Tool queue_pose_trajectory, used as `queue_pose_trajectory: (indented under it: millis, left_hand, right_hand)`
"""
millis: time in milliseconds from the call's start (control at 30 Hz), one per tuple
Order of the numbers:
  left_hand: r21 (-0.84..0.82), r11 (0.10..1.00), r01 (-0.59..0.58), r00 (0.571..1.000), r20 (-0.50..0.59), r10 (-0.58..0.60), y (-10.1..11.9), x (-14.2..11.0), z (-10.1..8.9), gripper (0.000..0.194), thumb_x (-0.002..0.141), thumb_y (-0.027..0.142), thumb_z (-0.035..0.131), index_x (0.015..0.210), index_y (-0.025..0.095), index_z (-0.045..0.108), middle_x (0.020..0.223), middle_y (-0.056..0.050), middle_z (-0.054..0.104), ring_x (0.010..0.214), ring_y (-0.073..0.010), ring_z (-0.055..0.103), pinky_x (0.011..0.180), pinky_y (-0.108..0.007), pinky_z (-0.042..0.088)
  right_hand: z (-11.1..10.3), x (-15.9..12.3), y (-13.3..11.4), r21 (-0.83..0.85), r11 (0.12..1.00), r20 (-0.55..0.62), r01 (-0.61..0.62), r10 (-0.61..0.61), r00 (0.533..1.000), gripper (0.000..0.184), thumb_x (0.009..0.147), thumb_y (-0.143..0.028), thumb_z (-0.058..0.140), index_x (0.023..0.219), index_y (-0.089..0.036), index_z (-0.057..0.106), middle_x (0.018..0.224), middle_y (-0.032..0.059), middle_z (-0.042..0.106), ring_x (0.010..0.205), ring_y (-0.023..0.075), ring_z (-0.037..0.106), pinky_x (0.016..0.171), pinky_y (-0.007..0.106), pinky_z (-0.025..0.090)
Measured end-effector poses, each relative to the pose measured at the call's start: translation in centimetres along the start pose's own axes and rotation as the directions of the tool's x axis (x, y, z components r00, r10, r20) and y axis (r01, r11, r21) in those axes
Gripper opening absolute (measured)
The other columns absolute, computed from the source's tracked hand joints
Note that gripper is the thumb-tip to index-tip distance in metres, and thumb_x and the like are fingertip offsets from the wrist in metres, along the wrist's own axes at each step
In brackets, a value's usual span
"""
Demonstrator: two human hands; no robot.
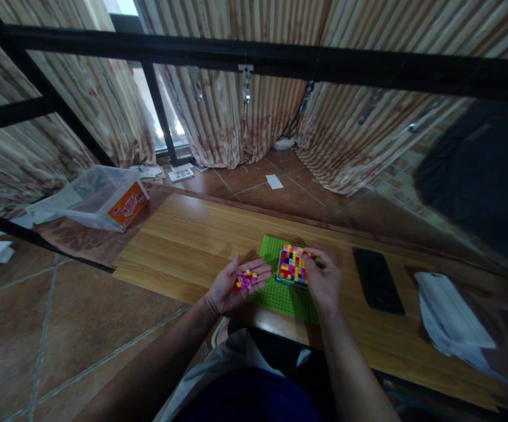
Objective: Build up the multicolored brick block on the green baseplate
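Observation:
My left hand [231,287] is palm up with its fingers stretched out, and a small heap of pink, yellow and red toy bricks [246,280] lies on it. To its right, a colourful brick build [292,265], covered in red, yellow, orange and purple pieces, sits on a green baseplate [280,299]. My right hand [325,278] is at the build's right edge, thumb and index finger bent together over it. Whatever those fingertips pinch is hidden or too small to name. A dark gap shows among the build's top pieces.
The wooden table [183,234] carries a black phone [377,280] and a clear plastic packet [453,310] on the right. A transparent bin [99,196] with an orange label stands beyond its left end. A dark metal rail [218,50] crosses above, before striped curtains [254,117].

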State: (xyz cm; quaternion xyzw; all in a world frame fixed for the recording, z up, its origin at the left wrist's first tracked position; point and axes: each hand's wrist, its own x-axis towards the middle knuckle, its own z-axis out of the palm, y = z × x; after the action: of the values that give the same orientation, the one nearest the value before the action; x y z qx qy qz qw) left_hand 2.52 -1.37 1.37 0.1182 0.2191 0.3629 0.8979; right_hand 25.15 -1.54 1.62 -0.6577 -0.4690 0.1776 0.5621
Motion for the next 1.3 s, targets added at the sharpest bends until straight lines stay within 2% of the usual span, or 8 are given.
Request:
queue_pose_trajectory:
  millis: [333, 767, 833, 900, 967, 1033, 1167, 1300]
  left_hand:
    - [-0.014, 1.0, 0.012, 1.0, 0.005, -0.011, 0.0, 0.1, -0.2, 0.063, 0.097, 0.049, 0.033, 0.138, 0.001, 0.043, 0.123, -0.024, 0.062, 0.115, -0.0259, 0.061, 0.096, -0.035, 0.045]
    - [-0.048, 0.999, 0.005, 1.0, -0.001, -0.005, -0.1, 0.0, -0.1, 0.065, 0.096, 0.052, 0.034, 0.137, 0.002, 0.044, 0.126, -0.023, 0.061, 0.114, -0.026, 0.061, 0.097, -0.036, 0.044]
    - [-0.05, 0.999, 0.002, 1.0, 0.008, -0.002, -0.1, 0.0, -0.2, 0.066, 0.096, 0.052, 0.034, 0.137, 0.001, 0.044, 0.126, -0.024, 0.061, 0.114, -0.0264, 0.061, 0.097, -0.036, 0.044]
    - [-0.059, 0.998, 0.002, 1.0, 0.028, 0.0, -0.2, 0.0, -0.3, 0.068, 0.096, 0.053, 0.034, 0.137, 0.001, 0.043, 0.125, -0.025, 0.061, 0.114, -0.0276, 0.061, 0.096, -0.038, 0.044]
    - [-0.069, 0.998, 0.0, 0.999, 0.049, 0.003, -0.2, 0.1, -0.4, 0.069, 0.095, 0.054, 0.035, 0.137, 0.0, 0.043, 0.124, -0.025, 0.062, 0.114, -0.0289, 0.061, 0.096, -0.039, 0.044]
    - [-0.073, 0.997, -0.001, 0.998, 0.056, 0.006, -0.2, 0.1, -0.5, 0.069, 0.095, 0.055, 0.035, 0.136, 0.0, 0.044, 0.122, -0.026, 0.062, 0.113, -0.0294, 0.062, 0.096, -0.04, 0.044]
    - [-0.073, 0.997, 0.003, 0.999, 0.05, 0.001, -0.2, 0.0, -0.5, 0.065, 0.095, 0.053, 0.035, 0.133, 0.002, 0.048, 0.117, -0.023, 0.065, 0.109, -0.0275, 0.064, 0.096, -0.039, 0.045]
    - [-0.078, 0.997, -0.001, 0.999, 0.051, 0.005, -0.1, 0.0, -0.2, 0.061, 0.096, 0.051, 0.035, 0.131, 0.004, 0.051, 0.109, -0.019, 0.069, 0.102, -0.0258, 0.066, 0.095, -0.038, 0.046]
  right_hand:
    - [0.7, 0.1, -0.3, 0.344, 0.888, 0.023, -0.304, 0.316, 0.948, 0.023, 0.063, -0.034, 0.069, 0.08, -0.017, 0.07, 0.078, 0.0019, 0.069, 0.067, 0.0145, 0.06, 0.065, 0.03, 0.049]
    - [0.2, 0.0, -0.4, 0.246, 0.93, 0.078, -0.272, 0.261, 0.962, 0.027, 0.071, -0.038, 0.064, 0.087, -0.017, 0.069, 0.079, 0.0026, 0.068, 0.064, 0.0141, 0.059, 0.063, 0.03, 0.049]
    - [-0.3, -0.1, -0.6, 0.137, 0.974, 0.073, -0.181, 0.172, 0.982, 0.027, 0.076, -0.038, 0.061, 0.09, -0.017, 0.069, 0.083, 0.0041, 0.068, 0.072, 0.0163, 0.061, 0.072, 0.034, 0.05]
    - [-0.7, -0.5, -1.3, -0.034, 0.999, 0.025, 0.008, -0.008, 1.0, 0.026, 0.08, -0.038, 0.058, 0.092, -0.018, 0.071, 0.093, 0.0063, 0.067, 0.087, 0.0197, 0.061, 0.084, 0.04, 0.048]
    - [-0.9, -1.1, -2.4, -0.186, 0.96, 0.009, 0.207, -0.209, 0.978, 0.025, 0.083, -0.037, 0.056, 0.095, -0.02, 0.071, 0.104, 0.008, 0.065, 0.1, 0.0222, 0.057, 0.093, 0.045, 0.044]
    - [-0.6, -2.2, -3.7, -0.223, 0.91, 0.103, 0.349, -0.334, 0.937, 0.024, 0.088, -0.033, 0.052, 0.098, -0.023, 0.071, 0.108, 0.0078, 0.063, 0.103, 0.0217, 0.056, 0.094, 0.043, 0.044]
    - [1.3, -4.5, -5.7, -0.23, 0.823, 0.435, 0.519, -0.39, 0.812, 0.026, 0.093, -0.025, 0.046, 0.102, -0.024, 0.07, 0.104, 0.0061, 0.065, 0.099, 0.0209, 0.055, 0.089, 0.039, 0.044]
    - [2.9, -5.8, -6.2, -0.308, 0.742, 0.576, 0.596, -0.354, 0.737, 0.026, 0.092, -0.022, 0.047, 0.104, -0.026, 0.069, 0.106, 0.0059, 0.065, 0.098, 0.0237, 0.051, 0.087, 0.041, 0.039]
